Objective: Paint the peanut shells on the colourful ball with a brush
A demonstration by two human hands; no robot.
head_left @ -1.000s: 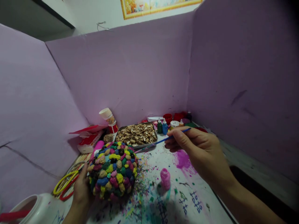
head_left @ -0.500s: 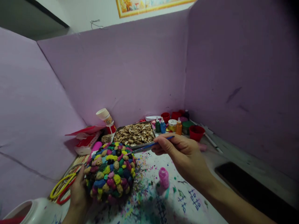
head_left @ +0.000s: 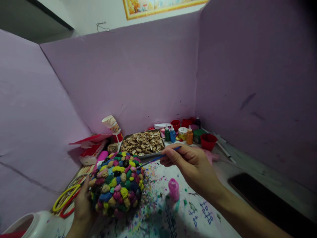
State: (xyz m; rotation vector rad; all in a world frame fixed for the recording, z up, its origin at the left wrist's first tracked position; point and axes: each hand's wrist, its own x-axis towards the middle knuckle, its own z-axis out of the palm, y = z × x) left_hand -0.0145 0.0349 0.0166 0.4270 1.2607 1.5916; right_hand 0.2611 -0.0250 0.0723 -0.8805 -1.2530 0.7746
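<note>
My left hand (head_left: 83,205) grips the left side of a rounded piece covered in painted peanut shells (head_left: 117,183), coloured yellow, blue, green, magenta and black, with some shells left bare tan. Pinched between the thumb and fingers of my right hand (head_left: 188,165) is a thin blue paintbrush (head_left: 158,158). Its tip touches the shells at the upper right of the piece. An uncapped pink paint bottle (head_left: 173,189) stands on the paint-spattered table below my right hand.
Behind is a metal tray of peanut shells (head_left: 143,142). Paint bottles (head_left: 172,134) and a red cup (head_left: 208,141) stand to its right. Stacked paper cups (head_left: 111,124) lean at the back left. A black phone (head_left: 267,201) lies at right, a white jar (head_left: 37,223) at front left.
The brush tip has shifted slightly right and down across the shells, my right hand moving a little with it. The left hand and the piece stay nearly still.
</note>
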